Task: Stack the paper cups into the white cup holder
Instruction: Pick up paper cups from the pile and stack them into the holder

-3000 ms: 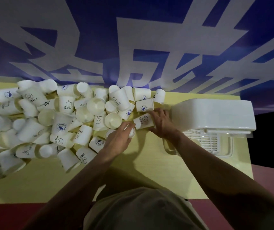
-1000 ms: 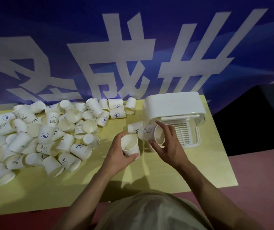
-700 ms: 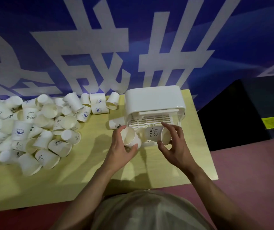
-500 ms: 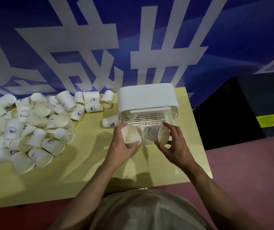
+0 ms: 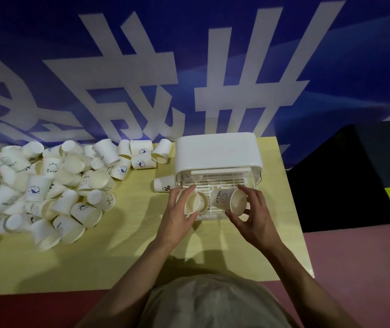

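The white cup holder (image 5: 216, 152) stands at the table's right, its slatted tray open toward me. My left hand (image 5: 177, 214) grips a plain paper cup (image 5: 195, 202) lying on its side over the tray's left part, mouth toward me. My right hand (image 5: 255, 216) holds a cup printed HELLO (image 5: 227, 201) on its side over the tray's right part, its mouth facing me too. A large pile of loose paper cups (image 5: 54, 185) covers the table's left half.
One cup with a percent sign (image 5: 164, 184) lies against the holder's left side. The yellow table (image 5: 118, 256) ends just right of the holder. A blue banner with white characters hangs behind. A black box (image 5: 354, 174) sits right of the table.
Both hands lifted a cup each from the pile and carried them right to the holder. Over the last half second the cups moved slightly further onto the tray.
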Motion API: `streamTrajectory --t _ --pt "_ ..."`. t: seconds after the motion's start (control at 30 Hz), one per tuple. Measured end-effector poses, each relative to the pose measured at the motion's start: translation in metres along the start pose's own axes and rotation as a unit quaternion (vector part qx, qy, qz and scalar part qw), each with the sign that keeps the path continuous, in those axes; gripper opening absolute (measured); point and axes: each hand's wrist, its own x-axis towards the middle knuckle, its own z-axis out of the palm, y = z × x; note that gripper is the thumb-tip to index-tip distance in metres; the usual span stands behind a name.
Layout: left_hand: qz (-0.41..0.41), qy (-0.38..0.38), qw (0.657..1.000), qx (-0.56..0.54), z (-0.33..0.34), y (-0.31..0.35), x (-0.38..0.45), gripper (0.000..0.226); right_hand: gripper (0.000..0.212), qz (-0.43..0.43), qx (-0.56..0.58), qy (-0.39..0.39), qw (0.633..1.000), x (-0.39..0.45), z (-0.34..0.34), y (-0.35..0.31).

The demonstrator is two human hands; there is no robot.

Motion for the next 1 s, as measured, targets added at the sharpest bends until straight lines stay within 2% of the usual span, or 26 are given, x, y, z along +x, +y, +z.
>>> streamTrajectory --t 0.3,0.43,0.6,0.73,0.9,1.0 --pt "-0.007 -0.068 0.997 0.033 0.017 -0.019 0.015 0.079 0.073 -0.007 -0.015 -0.005 1.000 0.012 -0.002 0.012" --pt "-0.031 -0.120 0.990 0.071 0.022 -0.024 0.026 0.085 0.072 -0.006 -0.026 -0.007 1.000 0.010 -0.002 0.016" --pt "-0.062 -0.146 0.983 0.096 0.026 -0.028 0.033 0.084 0.071 -0.017 -0.035 -0.027 0.999 0.015 0.005 0.016" --pt "-0.060 -0.142 0.984 0.087 0.028 -0.031 0.036 0.084 0.072 -0.041 -0.044 -0.057 0.997 0.028 0.017 0.007" --pt "-0.033 -0.107 0.991 0.070 0.018 -0.036 0.031 0.081 0.075 -0.047 -0.046 -0.092 0.994 0.039 0.032 -0.002" --pt "-0.044 -0.089 0.993 0.071 0.006 -0.040 0.021 0.080 0.076 -0.058 -0.079 -0.105 0.990 0.038 0.043 -0.003"
